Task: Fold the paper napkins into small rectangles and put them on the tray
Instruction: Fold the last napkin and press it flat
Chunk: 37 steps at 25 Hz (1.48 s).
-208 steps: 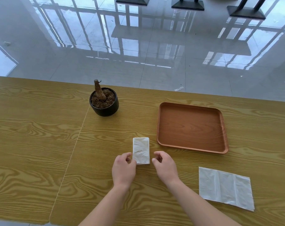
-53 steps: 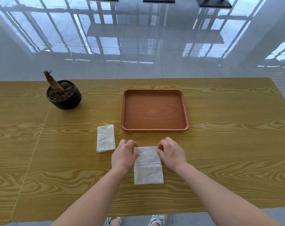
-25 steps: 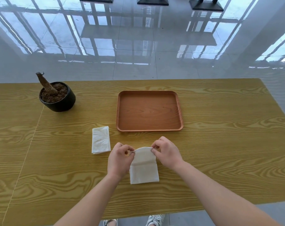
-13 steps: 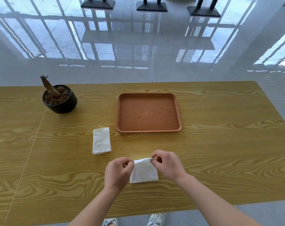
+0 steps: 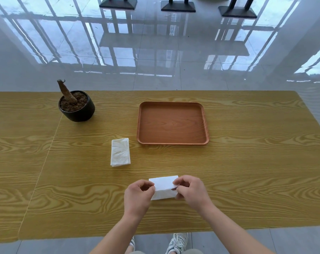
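A white paper napkin (image 5: 163, 187), folded into a small rectangle, lies near the table's front edge between my hands. My left hand (image 5: 138, 196) pinches its left edge and my right hand (image 5: 189, 191) pinches its right edge, with the top layer bent down toward me. A second folded napkin (image 5: 120, 152) lies flat on the wood to the upper left, apart from both hands. The brown rectangular tray (image 5: 206, 129) sits beyond the hands, with nothing in it.
A black pot (image 5: 78, 112) of soil with a cut stump stands at the back left of the wooden table (image 5: 256, 162). The table's front edge runs just below my wrists, and glossy floor lies beyond the far edge.
Both hands have brought the napkin's far edge down toward me, making it a shorter rectangle. The other folded napkin and the tray have stayed in place.
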Each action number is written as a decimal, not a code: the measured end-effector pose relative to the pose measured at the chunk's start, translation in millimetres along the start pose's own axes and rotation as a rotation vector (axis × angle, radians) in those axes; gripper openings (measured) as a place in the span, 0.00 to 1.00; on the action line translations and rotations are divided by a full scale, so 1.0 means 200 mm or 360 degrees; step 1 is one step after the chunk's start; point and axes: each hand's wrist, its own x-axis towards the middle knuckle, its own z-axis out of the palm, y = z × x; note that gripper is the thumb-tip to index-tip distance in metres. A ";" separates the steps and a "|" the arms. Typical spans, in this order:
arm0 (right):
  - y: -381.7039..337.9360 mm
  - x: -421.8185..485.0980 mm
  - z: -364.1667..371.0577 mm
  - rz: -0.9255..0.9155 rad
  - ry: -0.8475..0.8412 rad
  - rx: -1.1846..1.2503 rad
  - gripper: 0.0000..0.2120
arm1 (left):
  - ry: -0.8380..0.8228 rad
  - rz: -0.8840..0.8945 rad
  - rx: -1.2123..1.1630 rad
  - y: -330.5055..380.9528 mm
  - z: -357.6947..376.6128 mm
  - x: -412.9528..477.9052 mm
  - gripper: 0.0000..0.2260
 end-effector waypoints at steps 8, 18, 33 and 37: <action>0.03 -0.03 0.03 -0.0033 0.0024 -0.0350 0.05 | -0.0025 0.0077 0.0304 -0.05 0.00 -0.04 0.07; 0.13 -0.08 0.04 -0.0602 0.0338 -0.1114 0.08 | 0.0099 0.0949 0.1115 -0.18 0.03 -0.05 0.11; 0.25 -0.02 0.12 -0.0949 -0.0196 -0.1854 0.35 | -0.0343 0.1194 0.1685 -0.36 0.08 -0.01 0.35; 0.25 0.01 0.11 -0.1001 -0.0272 -0.1892 0.38 | -0.0397 0.1191 0.1724 -0.36 0.06 0.00 0.36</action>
